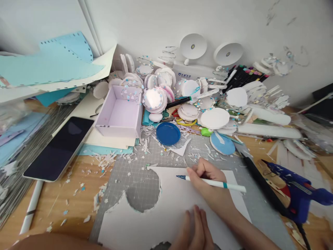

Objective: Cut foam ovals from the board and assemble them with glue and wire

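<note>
A white sheet of foam board (177,198) lies on the grey cutting mat (117,180), with round bites cut from its upper left side and its lower edge. My right hand (212,187) is closed around a white marker (234,186) with a teal band, its dark blue tip pointing left just over the sheet. I cannot tell whether the tip touches. Below it, my left hand (196,231) rests with stretched fingers on the sheet. Beyond the sheet's far edge lies a round blue lid (168,133), and right of that a light blue disc (222,143).
At left are a phone (59,147) and a lilac open box (119,111). A blue glue gun (299,191) lies at right beside a black stick-like tool (260,184). White foam discs (215,118) crowd the back before a twin-headed lamp (193,46). Scraps (106,159) litter mat and table.
</note>
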`<state>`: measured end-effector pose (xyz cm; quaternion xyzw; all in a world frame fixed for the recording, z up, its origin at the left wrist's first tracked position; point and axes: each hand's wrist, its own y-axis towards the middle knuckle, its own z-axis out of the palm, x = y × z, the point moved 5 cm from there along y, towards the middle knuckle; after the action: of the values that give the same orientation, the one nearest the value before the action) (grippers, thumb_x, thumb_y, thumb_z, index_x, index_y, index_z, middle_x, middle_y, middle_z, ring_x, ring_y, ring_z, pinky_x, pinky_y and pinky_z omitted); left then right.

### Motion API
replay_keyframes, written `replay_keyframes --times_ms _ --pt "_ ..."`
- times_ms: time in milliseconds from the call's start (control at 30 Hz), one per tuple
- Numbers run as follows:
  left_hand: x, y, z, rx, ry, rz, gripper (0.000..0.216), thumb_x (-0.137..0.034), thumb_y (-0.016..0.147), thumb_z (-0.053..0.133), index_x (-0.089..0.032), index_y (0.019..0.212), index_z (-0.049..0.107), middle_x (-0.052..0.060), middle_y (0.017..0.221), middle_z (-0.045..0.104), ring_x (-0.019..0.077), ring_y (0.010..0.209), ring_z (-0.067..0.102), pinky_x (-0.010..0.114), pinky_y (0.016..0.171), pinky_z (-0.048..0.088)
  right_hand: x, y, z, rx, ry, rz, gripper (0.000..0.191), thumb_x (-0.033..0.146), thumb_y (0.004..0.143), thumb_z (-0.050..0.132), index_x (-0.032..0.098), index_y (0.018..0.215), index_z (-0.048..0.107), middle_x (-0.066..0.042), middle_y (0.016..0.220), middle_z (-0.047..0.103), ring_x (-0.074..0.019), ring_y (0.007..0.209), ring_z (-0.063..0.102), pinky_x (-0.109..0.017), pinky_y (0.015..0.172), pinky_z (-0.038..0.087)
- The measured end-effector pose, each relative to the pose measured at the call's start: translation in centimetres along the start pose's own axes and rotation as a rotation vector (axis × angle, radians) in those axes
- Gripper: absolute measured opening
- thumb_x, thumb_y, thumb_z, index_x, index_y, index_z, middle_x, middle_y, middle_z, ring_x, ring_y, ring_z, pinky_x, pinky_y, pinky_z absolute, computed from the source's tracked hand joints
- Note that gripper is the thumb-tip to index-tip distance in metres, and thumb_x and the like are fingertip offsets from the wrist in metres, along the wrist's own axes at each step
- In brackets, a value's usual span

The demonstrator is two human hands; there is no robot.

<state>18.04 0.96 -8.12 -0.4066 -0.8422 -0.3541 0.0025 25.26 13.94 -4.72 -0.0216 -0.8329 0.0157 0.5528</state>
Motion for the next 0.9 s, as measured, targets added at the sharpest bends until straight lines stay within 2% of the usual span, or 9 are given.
replay_keyframes --times_ms 133,267,467,633,767,900 --pt "0.6 0.4 -0.3 0.038 -0.017 -0.002 0.023 -0.036 0.091 0.056 -0.015 0.092 0.067 0.003 0.105 0.069 0.02 0.102 0.062 0.036 0.089 0.048 -0.4 -0.1 -0.3 -0.008 -0.048 0.005 0.037 0.027 0.078 0.057 0.023 0.056 0.028 0.008 0.051 0.027 -0.0087 0.046 0.026 -0.023 0.042 0.02" --pt "0.7 0.6 -0.3 0.049 -0.022 -0.003 0.022 -0.038 0.09 0.057 -0.018 0.092 0.067 0.001 0.105 0.069 0.0185 0.102 0.062 0.034 0.088 0.048 -1.0 -0.1 -0.6 0.012 -0.061 0.028 0.036 0.027 0.081 0.056 0.023 0.058 0.028 0.007 0.051 0.029 -0.0091 0.046 0.027 -0.023 0.042 0.021" --pt "-0.3 0.2 0.1 0.016 -0.049 0.01 0.029 -0.04 0.09 0.056 -0.013 0.088 0.066 0.008 0.102 0.071 0.024 0.097 0.065 0.04 0.082 0.05 -1.2 -0.1 -0.7 0.016 -0.077 0.026 0.036 0.026 0.083 0.055 0.023 0.059 0.029 0.007 0.052 0.028 -0.0093 0.047 0.028 -0.023 0.043 0.022" --pt "-1.2 0.0 0.4 0.068 -0.064 0.021 0.04 -0.046 0.093 0.048 -0.011 0.093 0.067 0.013 0.109 0.07 0.0269 0.099 0.065 0.042 0.08 0.051 -1.4 -0.3 -0.5 0.018 -0.094 0.007 0.035 0.025 0.083 0.054 0.023 0.06 0.029 0.007 0.054 0.03 -0.0093 0.048 0.029 -0.023 0.044 0.023" --pt "0.1 0.7 -0.5 0.021 -0.111 -0.047 0.031 -0.036 0.095 0.047 -0.014 0.087 0.067 0.007 0.101 0.072 0.0239 0.097 0.065 0.039 0.081 0.05 -1.2 -0.5 -0.4 0.027 -0.093 -0.03 0.036 0.023 0.084 0.055 0.023 0.06 0.028 0.008 0.054 0.028 -0.0093 0.049 0.027 -0.023 0.045 0.023" --pt "1.3 1.4 -1.1 0.092 -0.136 0.041 0.027 -0.03 0.096 0.045 -0.017 0.08 0.063 0.003 0.1 0.072 0.0201 0.095 0.065 0.036 0.081 0.048 -0.8 -0.5 -0.3 0.008 -0.109 -0.044 0.037 0.023 0.082 0.056 0.022 0.059 0.027 0.007 0.054 0.03 -0.0091 0.049 0.029 -0.023 0.046 0.024"
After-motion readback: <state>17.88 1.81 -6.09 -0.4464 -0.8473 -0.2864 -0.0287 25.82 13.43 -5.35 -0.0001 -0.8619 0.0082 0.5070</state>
